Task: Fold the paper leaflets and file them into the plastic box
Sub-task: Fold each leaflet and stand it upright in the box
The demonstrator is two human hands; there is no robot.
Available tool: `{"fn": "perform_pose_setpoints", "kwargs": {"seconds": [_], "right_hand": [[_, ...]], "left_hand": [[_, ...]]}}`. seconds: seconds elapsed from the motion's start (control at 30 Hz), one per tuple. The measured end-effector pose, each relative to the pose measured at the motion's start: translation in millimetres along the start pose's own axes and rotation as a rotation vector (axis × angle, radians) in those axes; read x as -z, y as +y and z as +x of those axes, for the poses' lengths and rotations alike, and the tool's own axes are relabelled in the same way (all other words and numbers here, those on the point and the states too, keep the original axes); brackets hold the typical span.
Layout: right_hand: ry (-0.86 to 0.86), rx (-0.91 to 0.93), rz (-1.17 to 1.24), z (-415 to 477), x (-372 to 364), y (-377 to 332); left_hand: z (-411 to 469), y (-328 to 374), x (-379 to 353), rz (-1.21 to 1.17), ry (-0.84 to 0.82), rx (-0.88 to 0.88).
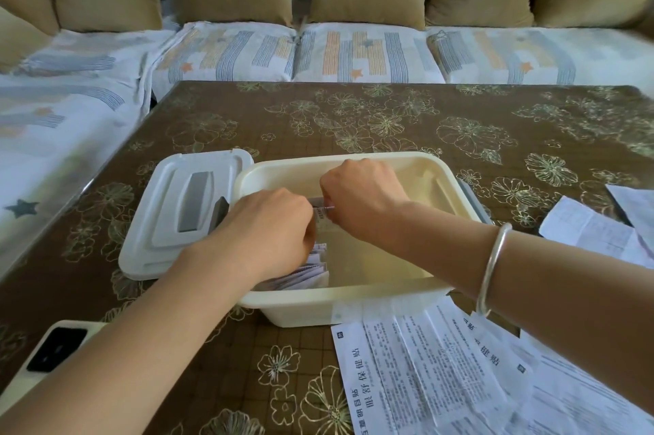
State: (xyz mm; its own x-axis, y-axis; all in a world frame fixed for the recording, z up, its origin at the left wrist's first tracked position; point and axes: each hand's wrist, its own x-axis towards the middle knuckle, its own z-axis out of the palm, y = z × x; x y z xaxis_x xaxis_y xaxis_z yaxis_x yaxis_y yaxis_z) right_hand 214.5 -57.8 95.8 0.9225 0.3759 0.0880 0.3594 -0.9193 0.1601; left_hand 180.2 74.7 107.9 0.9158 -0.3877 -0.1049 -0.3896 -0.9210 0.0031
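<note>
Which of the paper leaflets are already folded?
The folded leaflets inside the plastic box, by the left hand; the sheets on the table lie open and flat.

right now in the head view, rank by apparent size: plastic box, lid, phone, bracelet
1. plastic box
2. lid
3. phone, partly hidden and near the camera, so less sure
4. bracelet

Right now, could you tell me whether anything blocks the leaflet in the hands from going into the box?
Nothing visible does. The lid lies beside the open box, and the left hand and right hand hold the leaflet inside its rim. Filed leaflets fill only the near left corner.
</note>
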Motion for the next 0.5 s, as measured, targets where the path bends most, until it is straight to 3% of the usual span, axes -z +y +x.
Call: {"fn": "perform_pose_setpoints", "kwargs": {"seconds": [0.33, 0.4, 0.5], "right_hand": [[-0.019, 0.087, 0.040, 5.0, -1.4, -11.1], [-0.023, 0.090, 0.052, 6.3, -0.7, -14.5], [0.021, 0.105, 0.023, 6.3, -1.6, -18.4]], "left_hand": [[0.7, -2.4, 7.6, -0.032, -0.055, -0.027], [-4.3, -4.2, 12.4, -0.017, 0.002, -0.012], [-13.7, -11.9, 25.9, 0.016, 0.222, -0.019]]}}
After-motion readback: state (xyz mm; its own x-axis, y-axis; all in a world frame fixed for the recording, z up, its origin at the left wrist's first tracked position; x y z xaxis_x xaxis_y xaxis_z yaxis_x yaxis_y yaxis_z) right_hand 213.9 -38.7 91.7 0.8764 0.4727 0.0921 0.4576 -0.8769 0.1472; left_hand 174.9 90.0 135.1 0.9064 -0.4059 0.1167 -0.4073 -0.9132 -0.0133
